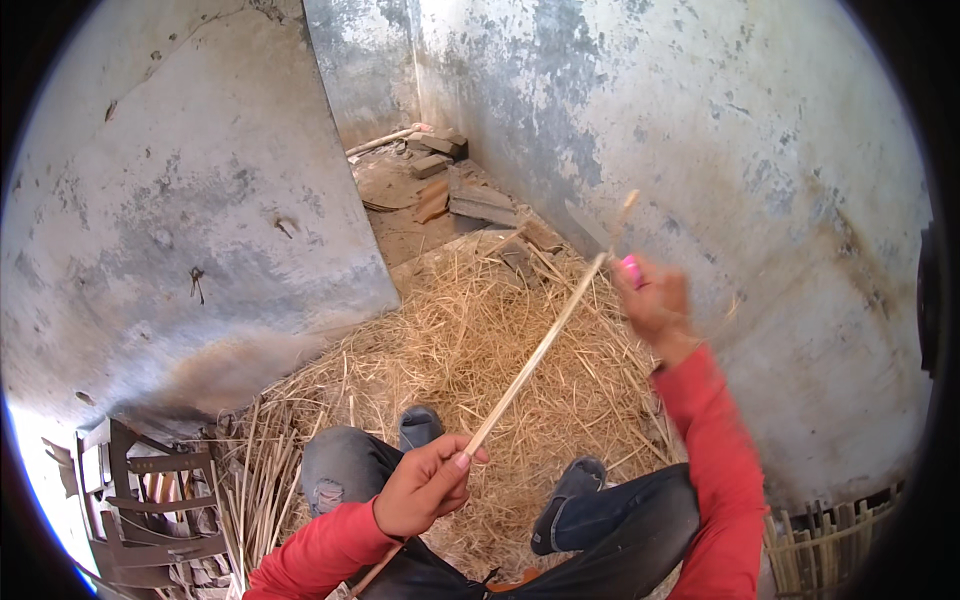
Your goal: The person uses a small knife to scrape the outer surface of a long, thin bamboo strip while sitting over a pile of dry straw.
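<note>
Through the head camera I see the left hand (425, 485) closed around a pale stick (540, 350), thumb laid along it; the stick slants from this fist, low in the middle of the view, up and rightward to the right hand (655, 305). That hand, blurred, is curled about a knife (588, 225) whose grey blade points up and to the left beside the stick's far end; I cannot tell whether blade and stick touch. A pink patch (631, 271) shows at its fingers, and a pale curl (629, 205) stands just above. Red sleeves (715, 450) cover both forearms. Beneath the stick, between bent legs in dark jeans (630, 520), I see straw-coloured shavings (470, 330) spread over the floor. A bundle of sticks (262, 470) lies at left, beside a dark wooden frame (165, 505). Farther off, bricks (435, 163) lie near the stained wall (700, 120).
</note>
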A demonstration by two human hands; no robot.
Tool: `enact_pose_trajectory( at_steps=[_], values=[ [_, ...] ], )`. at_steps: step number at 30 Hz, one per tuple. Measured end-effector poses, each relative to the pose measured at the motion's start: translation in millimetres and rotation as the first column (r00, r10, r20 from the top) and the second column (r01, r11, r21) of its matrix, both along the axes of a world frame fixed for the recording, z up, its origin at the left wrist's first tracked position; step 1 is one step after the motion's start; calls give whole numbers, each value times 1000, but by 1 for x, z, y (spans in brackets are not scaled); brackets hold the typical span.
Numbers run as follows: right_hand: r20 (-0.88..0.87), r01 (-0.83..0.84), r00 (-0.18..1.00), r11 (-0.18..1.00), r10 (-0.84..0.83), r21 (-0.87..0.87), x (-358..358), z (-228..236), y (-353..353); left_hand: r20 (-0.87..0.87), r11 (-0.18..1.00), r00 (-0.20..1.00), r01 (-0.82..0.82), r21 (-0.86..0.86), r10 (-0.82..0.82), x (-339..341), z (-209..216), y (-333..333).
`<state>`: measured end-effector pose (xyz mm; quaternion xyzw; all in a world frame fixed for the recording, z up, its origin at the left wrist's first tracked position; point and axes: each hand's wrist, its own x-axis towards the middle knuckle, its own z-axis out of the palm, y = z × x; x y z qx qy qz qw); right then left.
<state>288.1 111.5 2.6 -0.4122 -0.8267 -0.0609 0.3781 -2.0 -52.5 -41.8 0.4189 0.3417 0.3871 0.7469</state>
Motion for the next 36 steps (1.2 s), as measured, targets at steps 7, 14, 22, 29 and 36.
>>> enact_pose_trajectory(
  at_steps=[7,14,22,29,36],
  values=[
    [-188,215,958,976,-218,-35,17,-12,23,81,989,994,83,-123,-73,2,3,0],
    [-450,-107,891,934,-62,-341,37,-31,21,130,980,987,118,-158,-98,0,-3,1],
    [-835,-714,546,485,-66,-505,21,-15,-1,78,976,993,99,-193,-85,-2,-3,5],
    [-814,-203,580,974,36,-102,0,-3,-1,-92,998,996,-12,-69,5,8,-8,1],
    [-534,8,844,995,47,100,14,-6,5,-238,998,971,38,45,-26,8,-15,-1]
  ],
)
